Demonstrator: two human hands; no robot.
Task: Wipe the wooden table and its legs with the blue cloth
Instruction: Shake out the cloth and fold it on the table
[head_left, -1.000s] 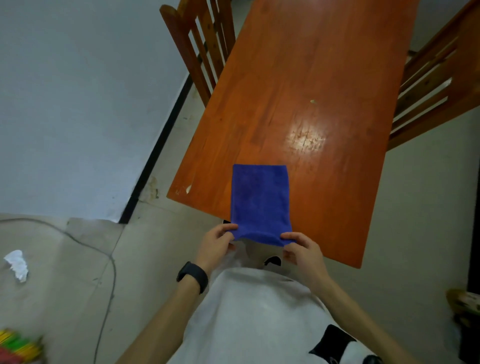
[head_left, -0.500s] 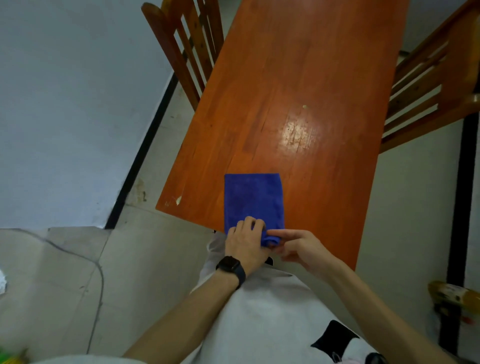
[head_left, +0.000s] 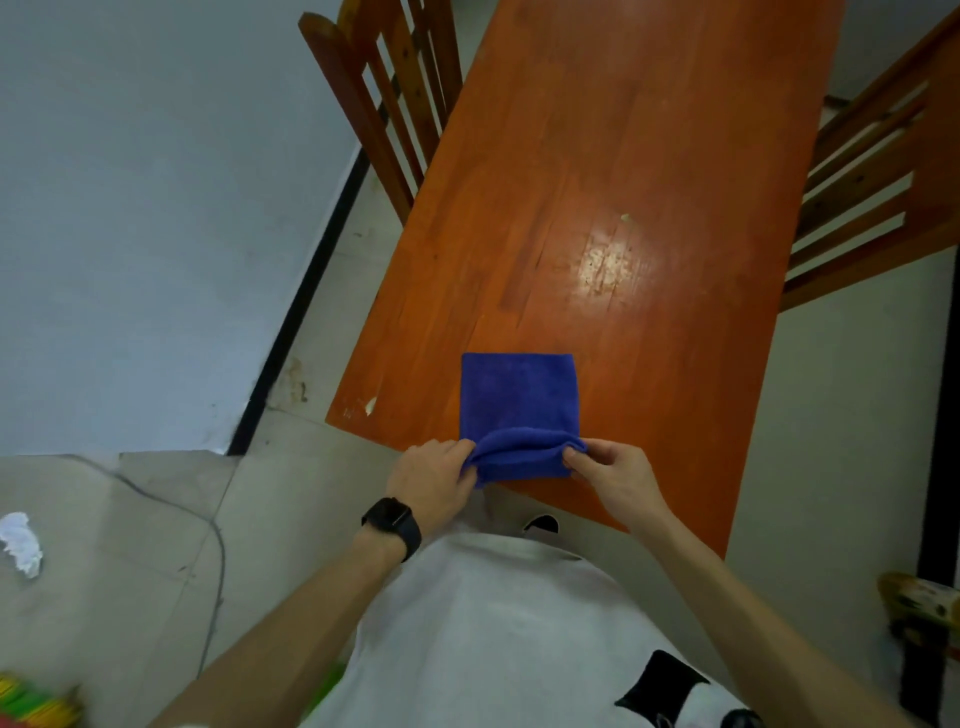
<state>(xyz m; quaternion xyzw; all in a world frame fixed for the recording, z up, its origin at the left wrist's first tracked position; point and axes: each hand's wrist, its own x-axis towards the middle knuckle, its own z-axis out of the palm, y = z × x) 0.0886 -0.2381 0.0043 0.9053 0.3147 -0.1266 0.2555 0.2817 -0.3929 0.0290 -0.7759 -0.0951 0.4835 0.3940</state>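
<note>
- You have the blue cloth (head_left: 519, 400) dead ahead at 12 o'clock, lying flat on the near end of the wooden table (head_left: 649, 156). Its near edge is raised into a soft roll right at the table's lip.
- Your left hand (head_left: 434, 475) pinches the roll's corner at 11 o'clock, fingers curled round the fabric. Your right hand (head_left: 610, 475) pinches the other corner at 1 o'clock between thumb and bent fingers. Both hold cloth, nothing else.
- The roll sits at the table's edge, so if you release one corner first, that side may sag over the lip and drag the rest to the floor.
- An uneven fold would leave a lumpy pad that touches the wood only in patches and skips streaks.
- The chipped corner (head_left: 370, 405) at 10 o'clock looks rough and could snag the pile if you sweep hard across it.
- A pale speck (head_left: 625, 216) lies further up at 1 o'clock, and a fast stroke may flick it onto the floor rather than lift it.
- The legs are out of view. The left chair (head_left: 379, 88) at 11 o'clock and the right chair (head_left: 872, 171) at 2 o'clock crowd the long sides and will likely block your reach.
- A cable (head_left: 218, 545) trails on the floor at 8 o'clock, and stepping round that side risks catching a foot.
</note>
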